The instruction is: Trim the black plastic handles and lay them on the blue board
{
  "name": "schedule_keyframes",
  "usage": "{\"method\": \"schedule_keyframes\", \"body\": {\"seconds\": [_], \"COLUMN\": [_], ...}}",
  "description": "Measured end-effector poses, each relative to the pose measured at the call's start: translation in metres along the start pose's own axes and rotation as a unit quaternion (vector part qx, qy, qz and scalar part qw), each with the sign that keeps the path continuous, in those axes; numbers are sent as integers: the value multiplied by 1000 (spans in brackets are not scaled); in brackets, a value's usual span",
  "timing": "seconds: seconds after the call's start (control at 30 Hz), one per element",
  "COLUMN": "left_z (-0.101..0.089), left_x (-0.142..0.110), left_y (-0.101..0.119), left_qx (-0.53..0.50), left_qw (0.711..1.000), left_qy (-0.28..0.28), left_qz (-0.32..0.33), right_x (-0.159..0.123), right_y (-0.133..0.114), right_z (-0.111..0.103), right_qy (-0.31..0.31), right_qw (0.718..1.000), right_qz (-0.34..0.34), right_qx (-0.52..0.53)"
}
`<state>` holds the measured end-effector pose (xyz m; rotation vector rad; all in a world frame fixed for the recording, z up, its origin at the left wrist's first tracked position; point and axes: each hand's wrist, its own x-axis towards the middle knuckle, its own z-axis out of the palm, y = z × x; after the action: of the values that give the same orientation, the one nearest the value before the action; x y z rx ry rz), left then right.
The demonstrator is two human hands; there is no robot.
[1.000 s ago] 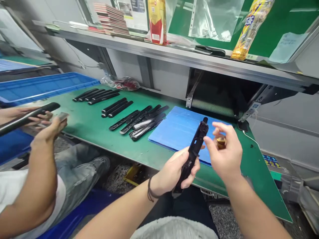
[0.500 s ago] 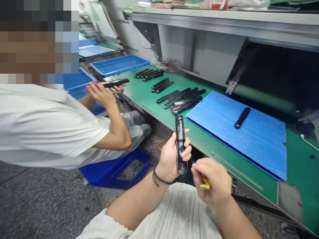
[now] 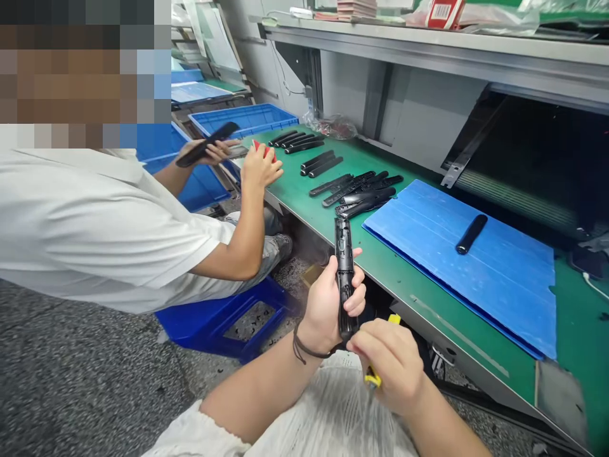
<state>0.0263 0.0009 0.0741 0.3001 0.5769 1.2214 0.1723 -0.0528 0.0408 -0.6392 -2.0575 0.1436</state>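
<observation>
My left hand grips a long black plastic housing upright, its inner side facing me. My right hand sits just below and right of the housing's lower end, its fingers closed around a yellow-handled screwdriver. The fingers hide most of the tool, and its tip is hard to make out. Beyond my hands, several black housings lie in rows on the green workbench. One more black housing rests on a blue plastic mat.
A co-worker at my left holds a black housing in one hand, and their other hand is near a red item. Blue crates stand beyond the bench's left end. A blue stool stands below, with a metal shelf overhead.
My right hand has moved closer to the housing's lower end with the screwdriver. The co-worker's hands have moved apart, and my view has shifted slightly.
</observation>
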Motion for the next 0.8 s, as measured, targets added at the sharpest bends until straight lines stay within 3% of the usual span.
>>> {"method": "schedule_keyframes", "body": {"seconds": [0.1,0.33,0.4,0.53,0.67,0.8], "left_z": [-12,-40,-43,-43,-42,-41], "left_x": [-3,0,0,-3,-9,-14], "left_y": [8,22,20,8,-7,-15], "left_qx": [16,97,157,281,338,347], "left_qw": [999,991,982,955,938,928], "left_qy": [-29,-5,-9,-16,-73,-138], "left_qz": [18,92,104,94,39,6], "right_x": [8,33,39,53,70,84], "right_y": [5,45,54,65,72,78], "right_z": [3,0,-12,-44,-70,-84], "right_qy": [40,-47,-55,-79,-114,-138], "right_qw": [996,951,956,980,944,930], "right_qz": [79,307,286,111,2,-12], "right_qx": [25,-16,-29,-145,-308,-341]}}
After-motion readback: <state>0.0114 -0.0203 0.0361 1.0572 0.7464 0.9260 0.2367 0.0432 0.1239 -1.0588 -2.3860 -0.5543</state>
